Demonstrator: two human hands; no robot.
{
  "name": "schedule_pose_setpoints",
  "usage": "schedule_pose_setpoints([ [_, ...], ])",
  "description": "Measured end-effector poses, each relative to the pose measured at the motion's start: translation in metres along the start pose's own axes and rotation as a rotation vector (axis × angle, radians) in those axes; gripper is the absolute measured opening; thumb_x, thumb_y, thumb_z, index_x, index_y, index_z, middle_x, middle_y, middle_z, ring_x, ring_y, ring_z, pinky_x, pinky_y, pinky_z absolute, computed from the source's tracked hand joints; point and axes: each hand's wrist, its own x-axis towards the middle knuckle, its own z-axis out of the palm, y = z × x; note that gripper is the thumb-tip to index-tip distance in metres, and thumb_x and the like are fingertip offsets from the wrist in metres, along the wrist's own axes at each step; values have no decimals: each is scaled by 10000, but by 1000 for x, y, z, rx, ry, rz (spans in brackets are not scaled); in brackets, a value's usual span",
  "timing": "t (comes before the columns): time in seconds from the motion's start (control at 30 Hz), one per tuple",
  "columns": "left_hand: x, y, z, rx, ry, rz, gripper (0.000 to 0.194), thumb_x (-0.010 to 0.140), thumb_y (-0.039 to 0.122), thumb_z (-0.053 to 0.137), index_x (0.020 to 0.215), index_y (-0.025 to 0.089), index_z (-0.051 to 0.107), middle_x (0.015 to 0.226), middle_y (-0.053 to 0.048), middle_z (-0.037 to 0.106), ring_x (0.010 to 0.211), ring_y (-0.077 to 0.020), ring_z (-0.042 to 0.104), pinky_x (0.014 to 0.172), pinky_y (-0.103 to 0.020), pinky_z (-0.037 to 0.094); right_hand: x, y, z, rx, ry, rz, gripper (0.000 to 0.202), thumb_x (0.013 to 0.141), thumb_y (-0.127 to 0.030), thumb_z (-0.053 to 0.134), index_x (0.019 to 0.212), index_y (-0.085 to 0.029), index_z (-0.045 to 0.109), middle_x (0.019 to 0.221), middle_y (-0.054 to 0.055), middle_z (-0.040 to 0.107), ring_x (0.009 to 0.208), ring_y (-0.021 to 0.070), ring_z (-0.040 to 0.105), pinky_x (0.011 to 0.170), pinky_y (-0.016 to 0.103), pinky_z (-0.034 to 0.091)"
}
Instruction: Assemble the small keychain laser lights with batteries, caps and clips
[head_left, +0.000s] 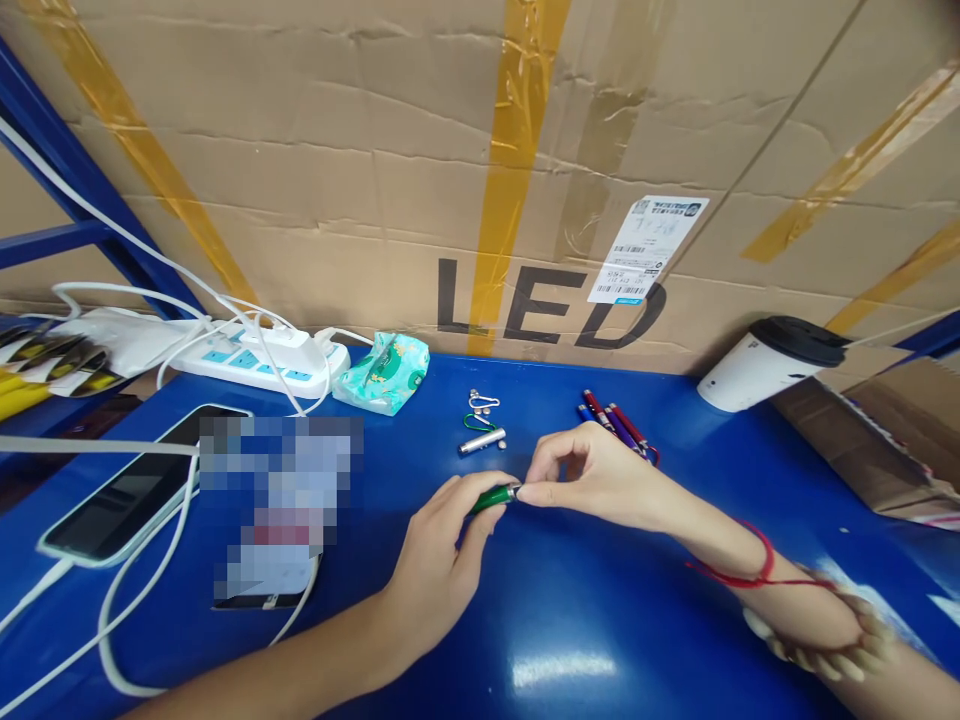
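A small green metal tube [493, 498] lies between the thumb and fingers of my left hand [442, 535]. My right hand [600, 478] pinches the tube's silver end from the right, thumb and forefinger closed on it. Just beyond my hands a silver tube [482, 441] rests on the blue table, with a green carabiner clip [478, 422], a silver carabiner clip [484, 401] and several tiny round pieces near it. Behind my right hand lie several red, purple and blue tubes [616, 418], partly hidden by it.
On the left are a power strip [225, 372], white cables, a phone [127, 500] and a blurred-out device [285, 500]. A teal packet [386, 373] sits behind. A lidded cup [757, 370] and cardboard box [862, 450] stand right. A large carton [337, 200] backs the table [570, 600].
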Motion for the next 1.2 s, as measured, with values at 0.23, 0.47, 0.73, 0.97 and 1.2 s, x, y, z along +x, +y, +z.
schedule_pose_setpoints([
  [0.23, 4, 4, -2, -39, 9, -83, 219, 897, 212, 417, 1046, 219, 578, 814, -7, 624, 665, -128, 564, 596, -209, 443, -6, -3, 0, -212, 240, -359, 231, 691, -365, 728, 782, -156, 692, 719, 15, 635, 550, 82, 541, 472, 187, 421],
  [0.47, 4, 4, -1, -41, 10, -62, 213, 895, 209, 419, 1043, 209, 572, 849, -15, 625, 690, -133, 569, 614, -216, 438, -16, -3, 2, -691, 309, -705, 101, 841, -256, 600, 847, -219, 694, 829, -2, 661, 636, 80, 592, 563, 198, 418],
  [0.73, 1, 3, -1, -47, -26, -11, 203, 908, 212, 404, 1042, 237, 554, 863, -6, 616, 721, -136, 555, 613, -213, 424, -21, -6, 0, -868, 339, -753, 132, 875, -205, 550, 867, -245, 676, 819, -39, 672, 589, 67, 569, 520, 213, 357],
  [0.97, 0, 1, 0, -28, -71, 19, 165, 915, 206, 406, 985, 235, 552, 831, 7, 618, 735, -137, 560, 629, -218, 419, -21, -4, -2, -882, 277, -799, 208, 896, -121, 477, 846, -213, 657, 832, -20, 679, 607, 78, 573, 532, 217, 369],
  [1.2, 0, -5, 2, -8, -90, 110, 93, 895, 151, 418, 864, 206, 485, 810, 5, 604, 673, -115, 564, 606, -206, 421, -18, -2, -5, -703, 204, -706, 159, 879, -229, 547, 778, -211, 668, 777, -28, 666, 631, 61, 599, 558, 183, 392],
])
